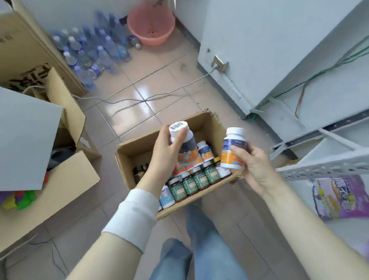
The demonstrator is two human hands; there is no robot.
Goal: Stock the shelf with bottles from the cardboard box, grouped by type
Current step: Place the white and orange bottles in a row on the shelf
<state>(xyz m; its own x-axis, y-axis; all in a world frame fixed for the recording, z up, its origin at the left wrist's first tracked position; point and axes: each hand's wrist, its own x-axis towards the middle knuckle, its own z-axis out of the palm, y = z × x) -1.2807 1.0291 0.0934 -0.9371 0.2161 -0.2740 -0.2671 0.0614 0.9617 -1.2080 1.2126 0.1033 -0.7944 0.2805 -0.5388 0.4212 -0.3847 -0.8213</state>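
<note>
An open cardboard box (135, 148) sits on the tiled floor in front of my legs. Inside it stand several green-labelled dark bottles (201, 178), a blue-labelled white bottle (167, 196) and another orange-labelled one (204, 151). My left hand (165, 154) holds a white-capped bottle with an orange and dark label (185, 146) above the box. My right hand (255, 167) grips a matching white-capped bottle (234, 149) over the box's right edge. The grey metal shelf (335, 165) is at the right.
Purple snack bags (342, 196) lie on the lower shelf. Larger cardboard boxes (51, 194) with toys stand at the left. Several water bottles (97, 49) and a pink basin (151, 23) are by the far wall. A cable (145, 98) crosses the floor.
</note>
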